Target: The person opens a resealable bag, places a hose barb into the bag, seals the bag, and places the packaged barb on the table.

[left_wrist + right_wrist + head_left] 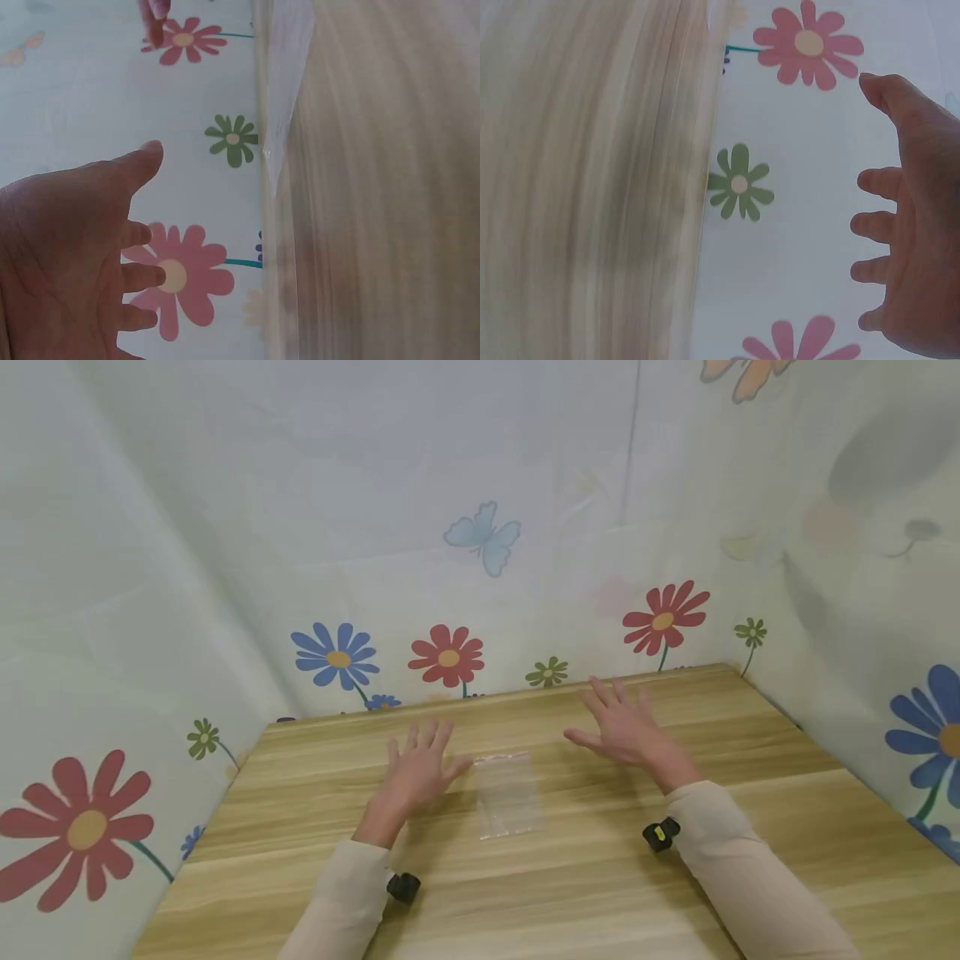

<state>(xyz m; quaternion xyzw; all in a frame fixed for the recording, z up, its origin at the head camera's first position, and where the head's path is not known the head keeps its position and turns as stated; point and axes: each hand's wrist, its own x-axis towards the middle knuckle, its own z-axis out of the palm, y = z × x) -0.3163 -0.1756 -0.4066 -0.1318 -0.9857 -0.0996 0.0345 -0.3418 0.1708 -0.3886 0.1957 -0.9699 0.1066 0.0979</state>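
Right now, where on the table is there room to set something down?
On the table, bare patches lie between the right hand and its right edge, between the left hand and the left edge, and nearside of the clear bag. Crowded: the bag's far left corner, by the left hand.

Glossy plast. bag (510,797), wood-grain tbl (525,897)

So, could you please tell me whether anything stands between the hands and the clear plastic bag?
Nothing visible does: the left hand is just left of the plastic bag, the right hand farther off to its right, and no object shows between.
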